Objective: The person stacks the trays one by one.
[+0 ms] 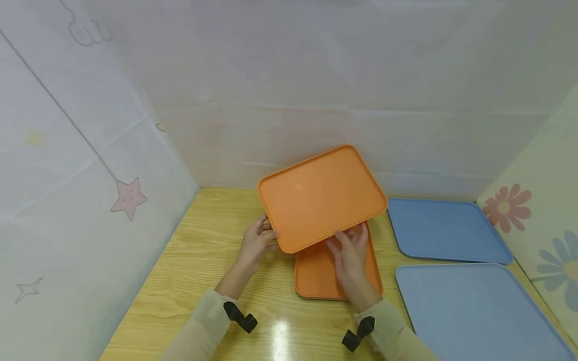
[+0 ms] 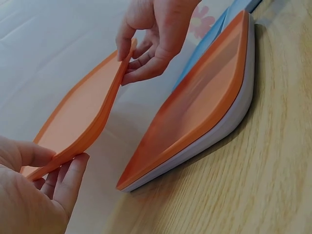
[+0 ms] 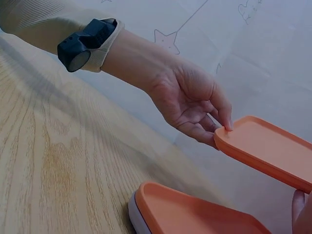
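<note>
Both hands hold an orange tray (image 1: 322, 198) tilted above the table. My left hand (image 1: 254, 243) pinches its left edge near the lower corner, thumb on the rim and fingers beneath. Along the near edge, my right hand (image 1: 351, 255) grips the rim between thumb and fingers. Below lies another orange tray (image 1: 318, 273), partly hidden by the raised one and the right hand. In the left wrist view this lower orange tray (image 2: 195, 105) rests on a pale tray (image 2: 246, 80), whose side shows under it.
On the right of the wooden table (image 1: 180, 296) lie a darker blue tray (image 1: 447, 230) at the back and a light blue tray (image 1: 474, 306) in front. A white cloth wall (image 1: 289, 135) rises behind, with printed cloth on both sides.
</note>
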The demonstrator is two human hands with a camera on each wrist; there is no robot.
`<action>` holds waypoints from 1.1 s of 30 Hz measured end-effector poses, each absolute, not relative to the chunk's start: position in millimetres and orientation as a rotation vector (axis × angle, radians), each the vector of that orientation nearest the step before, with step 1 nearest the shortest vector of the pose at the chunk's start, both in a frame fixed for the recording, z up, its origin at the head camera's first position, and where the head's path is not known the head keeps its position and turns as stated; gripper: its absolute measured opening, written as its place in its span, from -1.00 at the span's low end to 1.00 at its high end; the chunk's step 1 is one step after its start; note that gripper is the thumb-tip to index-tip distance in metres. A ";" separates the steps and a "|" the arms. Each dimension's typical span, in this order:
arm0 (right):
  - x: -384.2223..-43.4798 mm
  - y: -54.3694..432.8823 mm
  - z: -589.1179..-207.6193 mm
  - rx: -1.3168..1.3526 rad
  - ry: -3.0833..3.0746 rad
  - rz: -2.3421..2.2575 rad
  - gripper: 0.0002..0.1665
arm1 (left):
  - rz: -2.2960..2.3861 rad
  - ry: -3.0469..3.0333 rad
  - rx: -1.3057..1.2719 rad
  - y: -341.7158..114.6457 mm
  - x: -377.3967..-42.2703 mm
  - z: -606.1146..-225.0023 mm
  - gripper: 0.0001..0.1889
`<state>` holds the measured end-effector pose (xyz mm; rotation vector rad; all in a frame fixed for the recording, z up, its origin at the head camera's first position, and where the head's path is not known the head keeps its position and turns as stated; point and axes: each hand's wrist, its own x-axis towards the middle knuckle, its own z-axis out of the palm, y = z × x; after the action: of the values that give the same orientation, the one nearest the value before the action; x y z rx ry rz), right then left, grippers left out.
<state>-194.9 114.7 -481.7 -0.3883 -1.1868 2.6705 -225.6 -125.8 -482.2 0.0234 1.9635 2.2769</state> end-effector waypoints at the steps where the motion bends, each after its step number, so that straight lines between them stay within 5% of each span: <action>1: -195.4 115.0 -482.0 -0.395 -1.190 2.664 -0.05 | 2.271 1.974 0.029 -125.1 -225.0 -482.4 -0.28; 33: -202.9 147.5 -490.3 -0.548 -1.523 2.581 -0.15 | 2.203 1.962 0.184 -125.7 -215.4 -478.1 -0.40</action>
<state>-202.9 147.5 -490.3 -0.5478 -1.5229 2.5808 -215.4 -125.7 -478.1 0.1843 1.9622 2.2026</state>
